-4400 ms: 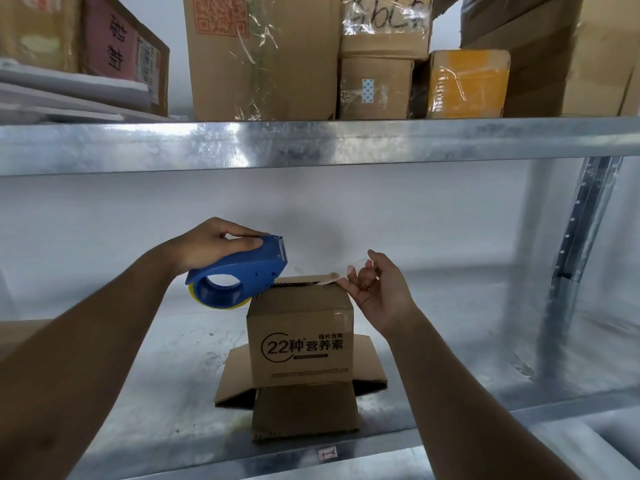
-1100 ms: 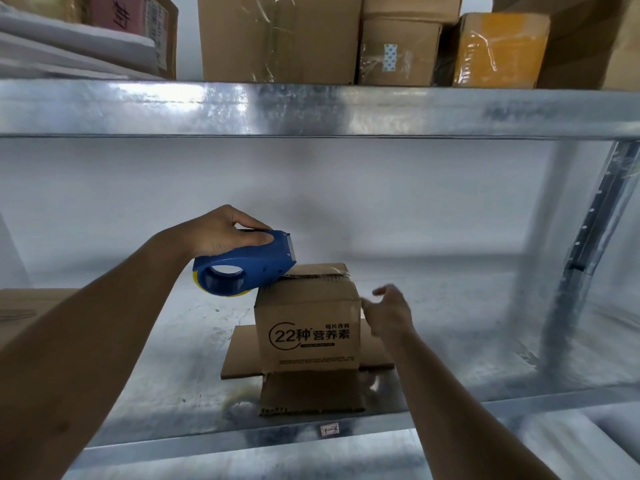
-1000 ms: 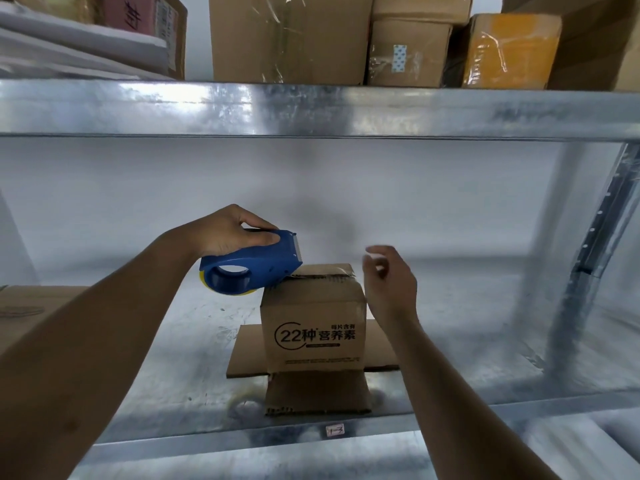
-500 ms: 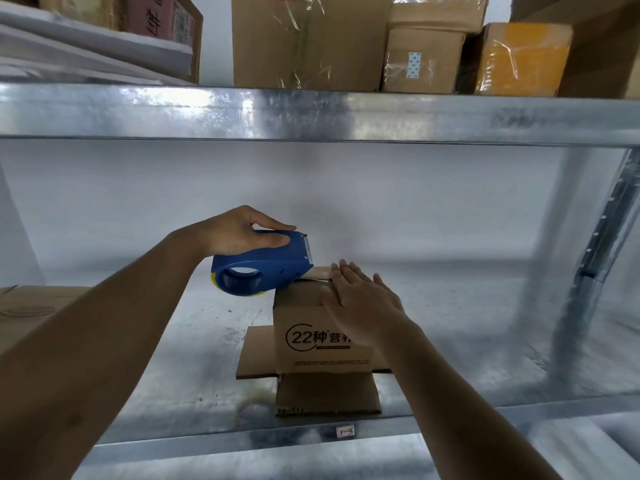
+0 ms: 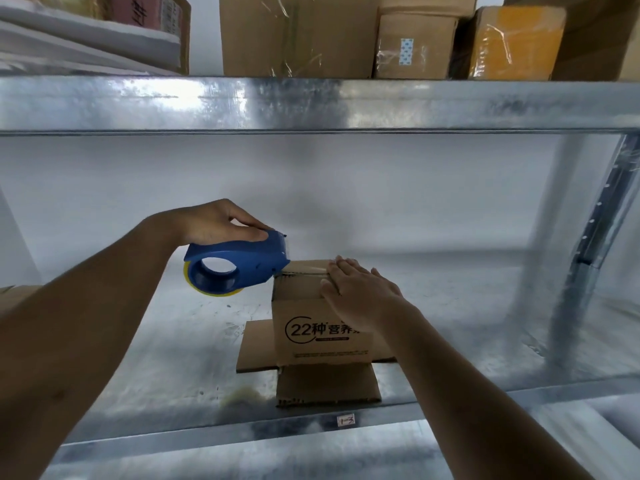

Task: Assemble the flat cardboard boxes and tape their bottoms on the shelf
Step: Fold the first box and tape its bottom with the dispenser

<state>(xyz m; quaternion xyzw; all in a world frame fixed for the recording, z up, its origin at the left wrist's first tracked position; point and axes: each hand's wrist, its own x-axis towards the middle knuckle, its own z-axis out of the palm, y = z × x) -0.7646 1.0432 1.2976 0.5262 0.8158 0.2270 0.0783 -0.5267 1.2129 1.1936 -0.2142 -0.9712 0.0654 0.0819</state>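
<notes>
A small brown cardboard box point(image 5: 311, 337) printed with "22" stands upside down on the metal shelf point(image 5: 156, 358), its lower flaps spread flat around it. My left hand point(image 5: 221, 221) grips a blue tape dispenser point(image 5: 239, 268) whose nose touches the box's upper left edge. Clear tape lies across the closed top flaps. My right hand point(image 5: 360, 296) rests flat, fingers straight, on the top right of the box and hides that corner.
The upper shelf beam point(image 5: 311, 102) crosses above, with several taped cartons point(image 5: 298, 32) on it. A steel upright point(image 5: 602, 237) stands at the right. Part of another cardboard piece point(image 5: 14, 296) shows at the left edge. The shelf's front lip point(image 5: 242, 434) runs below the box.
My right hand let go of the tape end, moved over the box and pressed flat on its top. The dispenser came down to the box's left edge.
</notes>
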